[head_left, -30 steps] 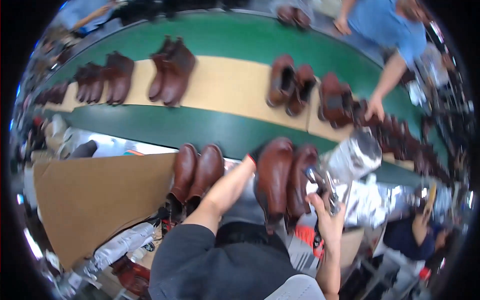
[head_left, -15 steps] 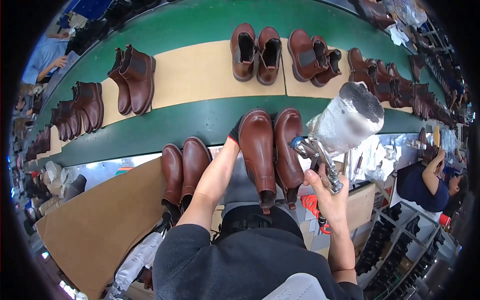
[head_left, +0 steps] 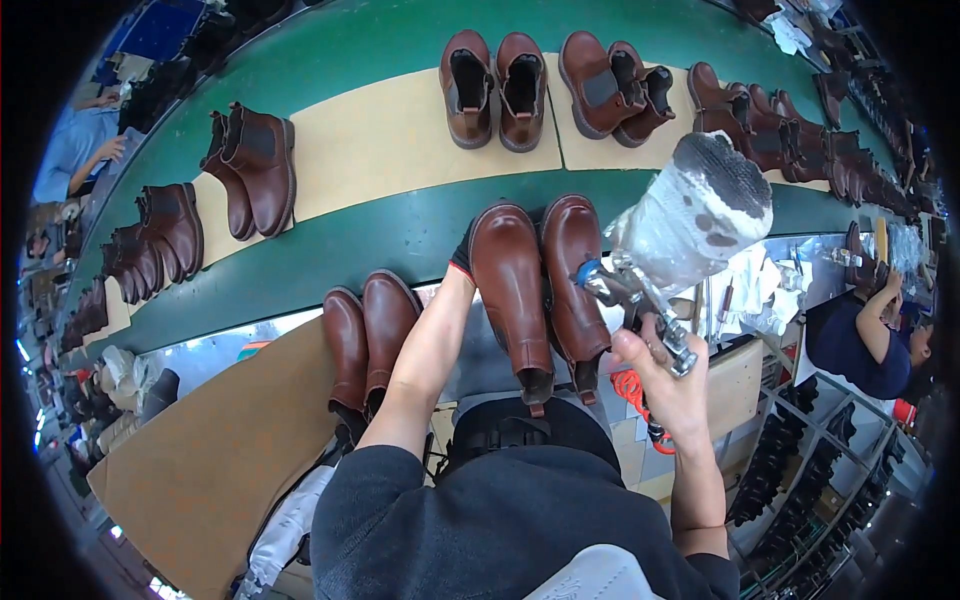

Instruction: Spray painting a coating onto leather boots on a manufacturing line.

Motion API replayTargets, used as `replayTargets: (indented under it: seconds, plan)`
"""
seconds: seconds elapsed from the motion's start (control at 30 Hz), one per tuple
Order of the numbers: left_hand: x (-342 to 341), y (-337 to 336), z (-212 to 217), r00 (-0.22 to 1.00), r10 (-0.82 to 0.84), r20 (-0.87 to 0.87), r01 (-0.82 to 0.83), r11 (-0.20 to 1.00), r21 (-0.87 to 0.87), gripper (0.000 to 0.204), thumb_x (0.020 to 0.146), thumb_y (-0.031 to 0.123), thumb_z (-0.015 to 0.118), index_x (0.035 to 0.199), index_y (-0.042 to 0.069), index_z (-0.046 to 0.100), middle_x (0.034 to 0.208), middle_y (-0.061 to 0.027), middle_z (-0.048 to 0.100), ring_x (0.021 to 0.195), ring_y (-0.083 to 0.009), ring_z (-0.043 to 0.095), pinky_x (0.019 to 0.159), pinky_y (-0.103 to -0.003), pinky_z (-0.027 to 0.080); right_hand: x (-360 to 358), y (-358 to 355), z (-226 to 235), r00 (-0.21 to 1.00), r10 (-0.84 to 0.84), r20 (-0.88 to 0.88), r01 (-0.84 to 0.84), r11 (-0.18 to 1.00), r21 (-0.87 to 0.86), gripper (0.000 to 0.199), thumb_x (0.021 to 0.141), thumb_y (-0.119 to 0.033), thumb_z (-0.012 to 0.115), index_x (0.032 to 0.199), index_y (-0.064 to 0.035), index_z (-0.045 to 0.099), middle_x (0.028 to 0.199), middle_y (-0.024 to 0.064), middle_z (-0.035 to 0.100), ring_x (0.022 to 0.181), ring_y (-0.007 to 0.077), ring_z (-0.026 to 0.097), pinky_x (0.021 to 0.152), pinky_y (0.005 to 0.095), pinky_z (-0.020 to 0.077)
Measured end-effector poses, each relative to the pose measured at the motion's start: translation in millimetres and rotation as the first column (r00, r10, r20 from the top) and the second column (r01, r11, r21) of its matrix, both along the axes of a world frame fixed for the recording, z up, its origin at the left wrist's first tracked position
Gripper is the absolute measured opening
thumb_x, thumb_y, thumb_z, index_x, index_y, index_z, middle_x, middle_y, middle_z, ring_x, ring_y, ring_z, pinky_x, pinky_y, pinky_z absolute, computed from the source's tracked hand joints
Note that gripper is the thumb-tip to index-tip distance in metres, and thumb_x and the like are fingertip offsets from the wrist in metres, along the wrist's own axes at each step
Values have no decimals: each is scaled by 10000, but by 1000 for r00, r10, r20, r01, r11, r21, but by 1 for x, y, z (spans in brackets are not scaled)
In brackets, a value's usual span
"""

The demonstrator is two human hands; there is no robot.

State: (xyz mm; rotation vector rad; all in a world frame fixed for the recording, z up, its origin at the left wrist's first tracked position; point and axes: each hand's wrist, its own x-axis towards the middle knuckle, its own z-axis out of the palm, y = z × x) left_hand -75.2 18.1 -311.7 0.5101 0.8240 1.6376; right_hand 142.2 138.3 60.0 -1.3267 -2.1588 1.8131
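A pair of brown leather ankle boots (head_left: 507, 290) is held side by side in front of me, toes away and pull tabs toward my body. My left hand (head_left: 463, 250), in a black glove with a red cuff, is behind the left boot; its fingers are hidden, but it supports the pair. Bare and closed round a metal spray gun (head_left: 640, 292), my right hand (head_left: 665, 385) is at the right of the boots. The gun's blue-ringed nozzle (head_left: 588, 272) points at the right boot, close to its side. A wrapped, whitish-silver cup (head_left: 690, 215) tops the gun.
Finished-looking brown boots (head_left: 495, 90) line a green bench (head_left: 380, 240) on cardboard strips. Another pair (head_left: 370, 335) stands by my left arm, near a large cardboard sheet (head_left: 200, 450). A red coiled hose (head_left: 630, 390) hangs below the gun. A co-worker (head_left: 865, 340) sits at right.
The view has shifted slightly, so the bench boots appear further left. The held boots and spray gun have moved little, with the nozzle still beside the right boot.
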Motion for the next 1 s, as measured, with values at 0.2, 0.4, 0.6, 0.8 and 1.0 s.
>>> replayTargets:
  seconds: [0.2, 0.4, 0.6, 0.8, 1.0]
  plan:
    - [6, 16, -8, 960, 64, 271, -74, 997, 27, 229, 930, 89, 502, 1143, 55, 577, 1105, -79, 606, 1006, -170, 560, 931, -322, 459, -9, -6, 2, 998, -33, 53, 32, 999, 4, 312, 846, -203, 704, 694, 7, 531, 664, 20, 568, 645, 87, 568, 592, 231, 455]
    - [2, 8, -9, 994, 90, 63, -88, 995, -41, 252, 913, 90, 525, 1157, 46, 568, 1114, -80, 599, 1033, -169, 548, 948, -320, 440, -6, -6, -3, 1000, -25, -7, 24, 999, -37, 331, 843, -220, 706, 674, -5, 521, 613, -4, 531, 608, 54, 516, 557, 219, 414]
    - [9, 19, 39, 985, 118, -129, -127, 990, -63, 275, 909, 83, 529, 1180, 41, 550, 1144, -82, 585, 1054, -170, 538, 961, -319, 428, -40, -7, 12, 948, 319, -15, -319, 948, 11, 422, 862, -237, 663, 1132, 77, 578, 809, 214, 644, 700, 186, 622, 679, 320, 491]
    - [11, 30, 86, 990, 138, 16, -139, 990, 17, 312, 950, 91, 457, 1255, 36, 497, 1231, -89, 550, 1108, -180, 527, 990, -313, 420, -44, -5, 0, 944, 321, -81, -293, 925, 242, 438, 857, -216, 666, 1138, 104, 559, 906, 265, 641, 821, 299, 670, 740, 348, 499]
    - [8, 44, 72, 896, 205, -394, -198, 978, 58, 306, 967, 103, 428, 1256, 39, 502, 1229, -83, 557, 1108, -180, 533, 987, -315, 425, -35, -9, 25, 942, 334, -21, -322, 921, 217, 442, 843, -201, 686, 1128, 112, 561, 947, 264, 640, 880, 290, 663, 770, 336, 492]
